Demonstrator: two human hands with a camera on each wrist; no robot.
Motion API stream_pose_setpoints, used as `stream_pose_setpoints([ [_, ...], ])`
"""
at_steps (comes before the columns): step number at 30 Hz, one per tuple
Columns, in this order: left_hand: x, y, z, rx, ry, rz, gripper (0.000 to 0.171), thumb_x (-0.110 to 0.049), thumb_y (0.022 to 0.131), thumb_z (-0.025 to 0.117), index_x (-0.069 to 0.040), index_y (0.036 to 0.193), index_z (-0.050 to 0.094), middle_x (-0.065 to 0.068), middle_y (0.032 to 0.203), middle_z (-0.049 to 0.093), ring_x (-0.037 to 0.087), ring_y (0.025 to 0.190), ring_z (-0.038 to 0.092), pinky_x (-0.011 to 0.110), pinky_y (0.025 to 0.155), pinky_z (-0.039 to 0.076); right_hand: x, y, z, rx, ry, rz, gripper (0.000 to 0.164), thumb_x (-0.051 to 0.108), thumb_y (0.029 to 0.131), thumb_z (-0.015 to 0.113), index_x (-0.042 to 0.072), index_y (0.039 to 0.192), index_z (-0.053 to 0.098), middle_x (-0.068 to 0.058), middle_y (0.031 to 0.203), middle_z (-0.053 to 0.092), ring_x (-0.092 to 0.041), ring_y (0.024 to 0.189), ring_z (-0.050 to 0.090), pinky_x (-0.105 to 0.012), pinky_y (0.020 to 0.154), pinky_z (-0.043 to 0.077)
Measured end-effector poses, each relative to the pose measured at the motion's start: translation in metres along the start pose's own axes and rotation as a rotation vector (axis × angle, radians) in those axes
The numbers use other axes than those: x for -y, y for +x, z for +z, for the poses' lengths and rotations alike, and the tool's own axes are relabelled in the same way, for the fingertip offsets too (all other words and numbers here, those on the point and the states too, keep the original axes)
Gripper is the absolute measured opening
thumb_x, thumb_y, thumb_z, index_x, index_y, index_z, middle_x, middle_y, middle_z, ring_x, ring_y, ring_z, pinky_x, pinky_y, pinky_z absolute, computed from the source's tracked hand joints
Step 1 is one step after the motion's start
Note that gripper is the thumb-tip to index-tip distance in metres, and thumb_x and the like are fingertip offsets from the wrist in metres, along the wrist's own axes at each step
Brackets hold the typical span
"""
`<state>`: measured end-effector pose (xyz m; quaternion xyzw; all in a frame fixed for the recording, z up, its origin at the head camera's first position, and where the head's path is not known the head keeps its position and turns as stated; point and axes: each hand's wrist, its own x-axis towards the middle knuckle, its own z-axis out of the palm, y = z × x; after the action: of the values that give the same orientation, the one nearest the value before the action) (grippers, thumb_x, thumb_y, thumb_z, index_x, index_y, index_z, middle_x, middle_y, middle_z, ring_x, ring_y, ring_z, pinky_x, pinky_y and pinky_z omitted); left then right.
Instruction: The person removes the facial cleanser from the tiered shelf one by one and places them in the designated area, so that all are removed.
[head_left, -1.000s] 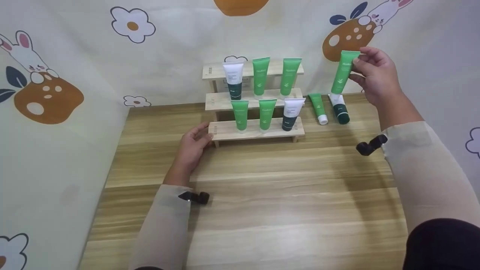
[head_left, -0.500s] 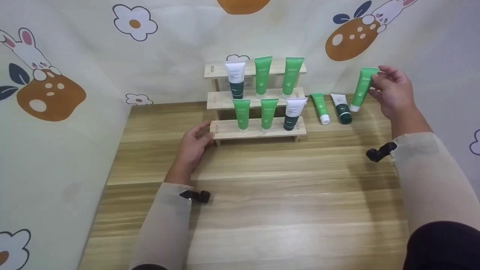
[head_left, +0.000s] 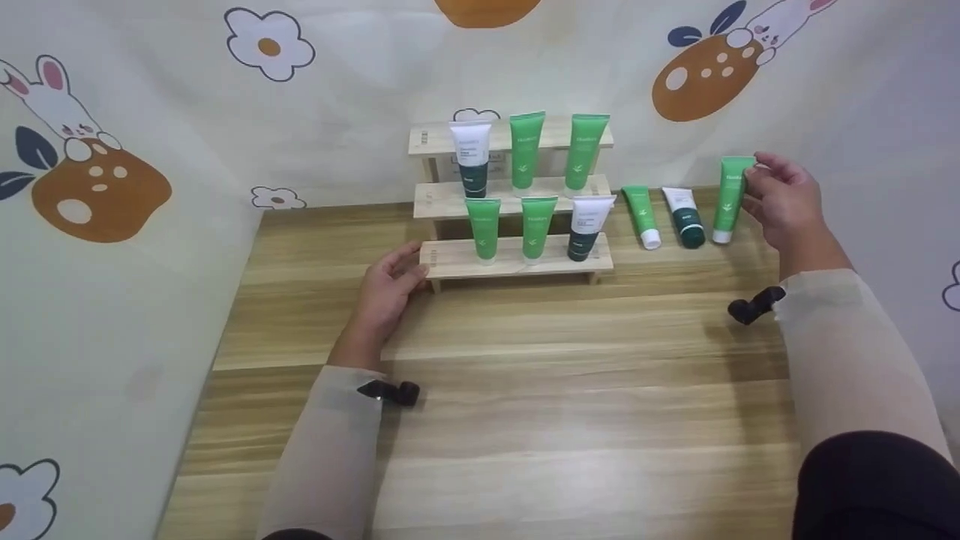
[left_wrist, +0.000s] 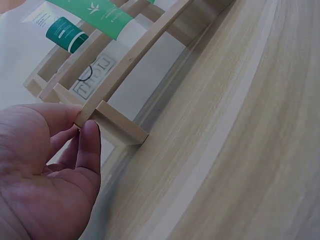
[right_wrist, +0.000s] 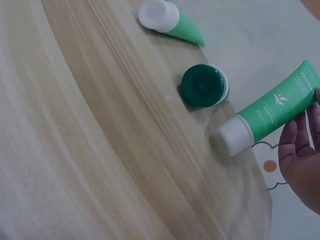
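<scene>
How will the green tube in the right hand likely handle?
The green tube probably gives when squeezed, as its body flattens toward a thin end. Its smooth surface may slip in the right hand. Stood on its white cap, it could tip easily, being tall and narrow.

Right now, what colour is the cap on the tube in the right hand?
White; the cap shows best in the right wrist view.

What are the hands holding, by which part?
The right hand holds a green white-capped tube by its flat end; the left hand grips a pale wooden stepped rack by the left end of its lowest shelf.
</scene>
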<state>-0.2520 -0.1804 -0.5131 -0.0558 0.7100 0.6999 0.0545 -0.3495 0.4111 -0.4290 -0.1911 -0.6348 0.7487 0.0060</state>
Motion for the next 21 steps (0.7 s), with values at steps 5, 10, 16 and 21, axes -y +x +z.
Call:
stream_pose_setpoints([
  [5, 0.0, 0.0, 0.0, -0.005, 0.001, -0.006, 0.053, -0.012, 0.105, 0.068, -0.014, 0.156, 0.054, 0.004, 0.162, 0.054, 0.02, 0.132, 0.066, 0.028, 0.101, 0.062, -0.006, 0.01, -0.001, -0.031, -0.013, 0.029, 0.057, 0.028, 0.099, 0.078, 0.03, 0.152, 0.057, 0.008, 0.131, 0.057, -0.013, 0.126, 0.058, -0.024, 0.102, 0.059],
  [10, 0.002, 0.001, 0.0, -0.025, 0.027, -0.013, 0.053, -0.014, 0.104, 0.07, -0.015, 0.155, 0.056, 0.003, 0.164, 0.052, 0.021, 0.136, 0.064, 0.027, 0.101, 0.062, -0.016, 0.02, 0.004, -0.081, -0.032, 0.012, 0.055, 0.029, 0.1, 0.077, 0.03, 0.151, 0.057, 0.008, 0.128, 0.058, -0.013, 0.124, 0.06, -0.025, 0.101, 0.058],
  [16, 0.002, 0.001, -0.001, -0.041, 0.058, -0.007, 0.051, -0.015, 0.104, 0.071, -0.016, 0.153, 0.059, 0.003, 0.166, 0.05, 0.021, 0.139, 0.06, 0.029, 0.103, 0.061, -0.028, 0.03, 0.01, -0.145, -0.153, 0.075, 0.053, 0.038, 0.102, 0.074, 0.037, 0.152, 0.056, 0.01, 0.136, 0.054, -0.015, 0.133, 0.053, -0.038, 0.125, 0.045],
  [21, 0.001, 0.001, -0.002, -0.028, 0.043, -0.005, 0.052, -0.016, 0.104, 0.071, -0.016, 0.154, 0.058, 0.003, 0.164, 0.052, 0.02, 0.138, 0.061, 0.024, 0.1, 0.061, -0.031, 0.037, 0.013, -0.159, -0.23, 0.13, 0.052, 0.041, 0.103, 0.071, 0.039, 0.153, 0.054, 0.01, 0.141, 0.055, -0.016, 0.136, 0.049, -0.039, 0.131, 0.039],
])
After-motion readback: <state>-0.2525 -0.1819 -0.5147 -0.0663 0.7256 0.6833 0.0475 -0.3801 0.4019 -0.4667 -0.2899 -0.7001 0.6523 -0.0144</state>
